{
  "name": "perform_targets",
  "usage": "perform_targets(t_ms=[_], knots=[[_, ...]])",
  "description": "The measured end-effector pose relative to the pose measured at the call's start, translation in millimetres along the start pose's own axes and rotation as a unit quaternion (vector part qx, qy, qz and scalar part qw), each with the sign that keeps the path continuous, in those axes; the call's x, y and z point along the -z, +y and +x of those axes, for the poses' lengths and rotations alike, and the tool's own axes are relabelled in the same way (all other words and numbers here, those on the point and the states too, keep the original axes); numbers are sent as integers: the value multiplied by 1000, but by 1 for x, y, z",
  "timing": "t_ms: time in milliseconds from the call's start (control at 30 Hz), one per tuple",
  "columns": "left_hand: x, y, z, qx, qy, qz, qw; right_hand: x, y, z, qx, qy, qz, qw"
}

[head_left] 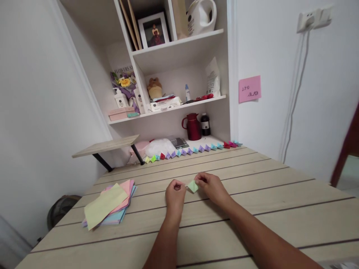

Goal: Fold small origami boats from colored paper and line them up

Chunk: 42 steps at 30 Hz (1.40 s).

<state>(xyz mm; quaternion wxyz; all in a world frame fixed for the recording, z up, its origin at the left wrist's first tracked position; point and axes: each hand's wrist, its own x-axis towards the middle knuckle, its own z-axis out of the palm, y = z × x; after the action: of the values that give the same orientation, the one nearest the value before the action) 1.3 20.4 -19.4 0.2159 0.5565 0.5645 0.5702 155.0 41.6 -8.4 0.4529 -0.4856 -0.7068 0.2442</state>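
Note:
A small light-green folded paper piece [193, 186] sits between my two hands, low over the wooden table [252, 209]. My left hand [175, 194] is curled closed, its fingertips pinching the piece's left corner. My right hand [212, 185] is closed too, pinching the piece's right side. A stack of coloured paper sheets [110, 204], yellow on top over pink and blue, lies to the left of my left hand. A row of several small folded paper pieces [190, 151] in green, red, purple, blue and pink lines the table's far edge.
White shelves [179, 108] behind the table hold a dark red jug [193, 127], a dark bottle [205, 124], bottles, a framed photo and a white jug. A small wooden stand [108, 145] sits at the back left. A pink note [249, 89] sticks to the right wall.

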Motion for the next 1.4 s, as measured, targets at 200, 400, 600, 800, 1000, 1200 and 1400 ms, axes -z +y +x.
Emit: perform_targets(t_ms=[200, 400, 600, 800, 1000, 1200, 1400], knots=[[-4, 5, -3, -26, -8, -3, 1000, -3, 0, -1, 11, -20, -14, 1000], [-6, 4, -3, -22, -36, 13, 999, -2, 0, -1, 16, -26, -38, 999], [-6, 5, -3, -11, -47, 19, 999, -2, -2, -2, 22, -23, -54, 998], [-7, 6, -3, -1, -46, 10, 999, -3, -3, -2, 28, -30, -62, 997], [-7, 4, -2, 13, -46, 2, 999, -3, -4, -3, 32, -36, -58, 997], [-8, 2, -3, 30, -35, -3, 999, -2, -4, -3, 22, -22, -49, 998], [-8, 3, -4, 32, -36, -5, 999, 1, -3, -2, 10, -9, -39, 999]])
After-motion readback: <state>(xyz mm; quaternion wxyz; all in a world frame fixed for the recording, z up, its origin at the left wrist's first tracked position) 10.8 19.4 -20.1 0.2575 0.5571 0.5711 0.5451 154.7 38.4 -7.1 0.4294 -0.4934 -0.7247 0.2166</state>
